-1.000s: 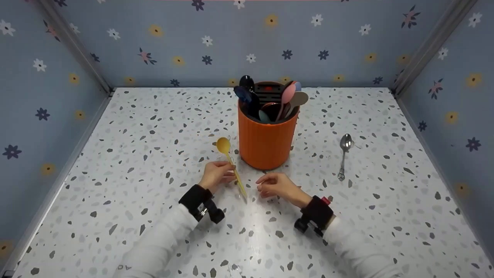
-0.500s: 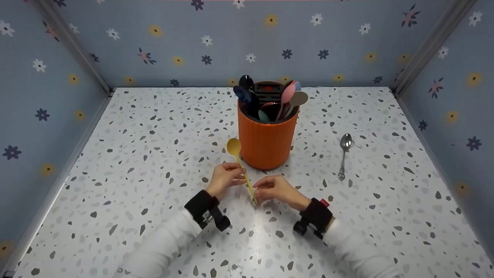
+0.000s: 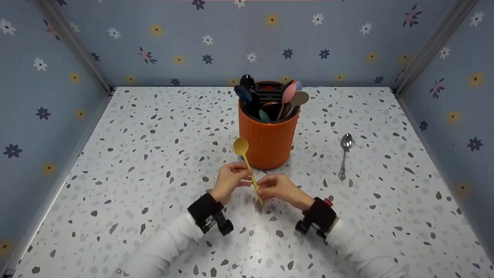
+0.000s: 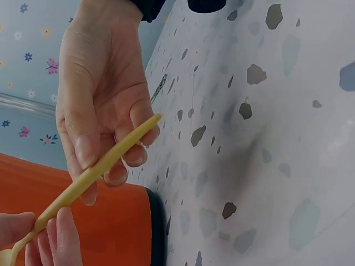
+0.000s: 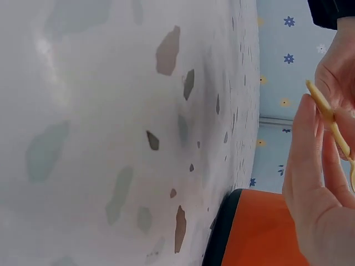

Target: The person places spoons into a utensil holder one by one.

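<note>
A yellow long-handled spoon (image 3: pixel 241 146) is held in front of the orange holder, bowl pointing away and handle tip toward the person. My left hand (image 3: pixel 228 182) pinches its handle between thumb and fingers, partway down from the bowl. Closer to the tip, my right hand (image 3: pixel 281 189) holds the same handle (image 4: pixel 91 176). In the left wrist view the right hand (image 4: pixel 102 83) has its thumb in front of the handle and fingers behind. The right wrist view shows the handle tip (image 5: pixel 317 95) sticking out past the right fingers (image 5: pixel 302 149); the bowl is mostly cut off there.
The ribbed orange utensil holder (image 3: pixel 266 146) stands just behind the hands, holding several spoons, including a pink spoon (image 3: pixel 289 92) and a beige one (image 3: pixel 300 98). A metal spoon (image 3: pixel 346 142) lies to the right on the speckled table (image 3: pixel 154 127). Flower-patterned walls (image 3: pixel 224 23) enclose the table.
My left hand has moved right, bringing the yellow spoon over to the right hand. The right fingers, apart from it a second ago, now hold the lower handle.
</note>
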### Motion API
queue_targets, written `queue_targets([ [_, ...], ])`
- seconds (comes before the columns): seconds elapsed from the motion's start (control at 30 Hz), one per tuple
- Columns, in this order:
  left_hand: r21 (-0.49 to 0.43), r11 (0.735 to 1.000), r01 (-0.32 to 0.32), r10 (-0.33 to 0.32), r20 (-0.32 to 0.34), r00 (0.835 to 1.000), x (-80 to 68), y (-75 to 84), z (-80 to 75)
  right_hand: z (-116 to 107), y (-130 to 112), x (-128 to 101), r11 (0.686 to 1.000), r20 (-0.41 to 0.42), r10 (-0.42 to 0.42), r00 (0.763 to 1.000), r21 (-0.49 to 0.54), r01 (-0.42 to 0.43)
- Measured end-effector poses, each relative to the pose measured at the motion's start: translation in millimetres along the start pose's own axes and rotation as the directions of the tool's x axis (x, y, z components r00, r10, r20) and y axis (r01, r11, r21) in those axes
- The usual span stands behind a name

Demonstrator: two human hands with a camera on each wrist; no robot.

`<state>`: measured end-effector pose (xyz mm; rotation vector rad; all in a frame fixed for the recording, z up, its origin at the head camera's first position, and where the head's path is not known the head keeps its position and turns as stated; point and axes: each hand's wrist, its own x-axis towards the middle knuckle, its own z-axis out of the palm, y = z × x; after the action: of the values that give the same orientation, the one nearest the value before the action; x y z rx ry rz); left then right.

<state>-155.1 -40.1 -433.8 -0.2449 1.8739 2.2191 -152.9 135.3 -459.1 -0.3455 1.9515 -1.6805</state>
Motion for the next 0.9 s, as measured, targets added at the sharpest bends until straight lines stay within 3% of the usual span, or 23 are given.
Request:
queue_targets([
  [0.43, 0.022, 0.999, -0.043, 0.043, 0.012, 0.999, -10.5, 13.2, 6.9, -5.8, -17.4, -6.0, 0.999, 0.04, -0.006, 0.999, -0.044, 0.008],
  [0.9, 0.008, 0.989, -0.149, 0.148, 0.05, 0.988, -17.4, 52.5, 15.1, -16.2, -56.9, -7.9, 0.986, 0.074, -0.143, 0.987, -0.077, 0.148],
])
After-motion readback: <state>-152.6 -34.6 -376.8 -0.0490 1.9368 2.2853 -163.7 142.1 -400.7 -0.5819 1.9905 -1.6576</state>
